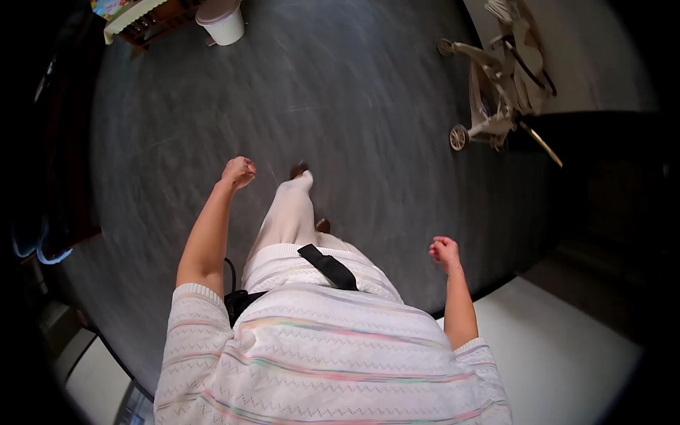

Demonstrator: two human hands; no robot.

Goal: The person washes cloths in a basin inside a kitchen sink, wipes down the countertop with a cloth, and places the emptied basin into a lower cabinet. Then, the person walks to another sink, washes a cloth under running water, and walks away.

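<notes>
My left hand (239,172) hangs in front of me over the dark floor (368,142), its fingers curled into a loose fist with nothing visible in it. Lower down on the other side, my right hand (444,251) is held out from my body, fingers bent inward and likewise holding nothing that I can see. Neither hand touches anything. Between them my legs in pale trousers (287,212) are in mid-stride, with dark brown shoes (300,170). A black strap (328,267) crosses the waist of my white knitted top (326,340).
A folding stroller (496,85) with small wheels stands by the wall at the upper right. At the upper left are a white lidded bin (225,28) and wooden furniture under a pale cloth (134,18). Dark furniture lines the left edge.
</notes>
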